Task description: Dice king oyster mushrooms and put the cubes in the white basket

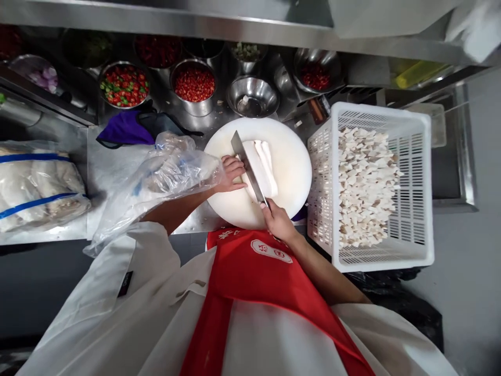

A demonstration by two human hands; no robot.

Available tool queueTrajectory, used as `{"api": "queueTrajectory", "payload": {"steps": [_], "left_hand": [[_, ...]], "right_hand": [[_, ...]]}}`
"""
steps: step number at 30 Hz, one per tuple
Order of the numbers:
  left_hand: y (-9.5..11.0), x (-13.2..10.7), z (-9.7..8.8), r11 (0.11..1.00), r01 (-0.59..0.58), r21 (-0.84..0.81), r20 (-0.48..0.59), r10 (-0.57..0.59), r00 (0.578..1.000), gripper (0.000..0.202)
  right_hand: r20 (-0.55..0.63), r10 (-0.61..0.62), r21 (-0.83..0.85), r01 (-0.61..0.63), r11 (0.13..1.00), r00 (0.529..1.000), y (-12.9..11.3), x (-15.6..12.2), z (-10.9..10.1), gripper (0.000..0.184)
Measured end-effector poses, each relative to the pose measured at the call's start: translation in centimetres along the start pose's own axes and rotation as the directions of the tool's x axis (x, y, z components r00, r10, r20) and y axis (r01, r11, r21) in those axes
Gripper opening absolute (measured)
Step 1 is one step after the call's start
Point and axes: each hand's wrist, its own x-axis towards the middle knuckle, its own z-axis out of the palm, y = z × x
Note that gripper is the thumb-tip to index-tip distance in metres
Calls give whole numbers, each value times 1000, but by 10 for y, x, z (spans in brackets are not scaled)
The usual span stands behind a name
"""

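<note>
On a round white cutting board (pixel 297 167) lies a king oyster mushroom (pixel 266 166), sliced lengthwise. The handle of a cleaver (pixel 248 168) is gripped in my right hand (pixel 278 220), closed near the board's front edge. Its broad blade stands across the mushroom, slanting away to the upper left. To the left of the blade, my left hand (pixel 231 173) rests on the mushroom's near side with fingers stretched and apart. Part of the mushroom is hidden behind the blade and those fingers.
Right of the board stands a white plastic crate (pixel 410 267) holding cut mushroom pieces (pixel 366 188). A clear plastic bag (pixel 156 172) lies by my left forearm; bagged mushrooms (pixel 39 183) sit farther left. Behind are bowls of chopped chilies (pixel 194 84), a steel bowl (pixel 253 99) and a purple cloth (pixel 125 128).
</note>
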Motion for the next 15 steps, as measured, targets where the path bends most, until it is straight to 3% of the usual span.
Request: {"api": "queueTrajectory", "payload": {"steps": [5,8,12,15], "left_hand": [[3,0,2,998,23,61,12,-23,1000,55],[2,-1,2,997,37,65,55,-40,998,55],[2,0,-3,995,63,78,66,-68,996,52],[6,-1,-9,989,82,119,79,-92,993,50]], "right_hand": [[96,33,120,-44,992,995,-2,-23,-10,45],[89,25,116,-36,993,996,4,-35,-5,44],[-2,9,109,-9,994,1000,9,-32,6,37],[53,1,177,-11,984,999,11,-26,10,36]]}}
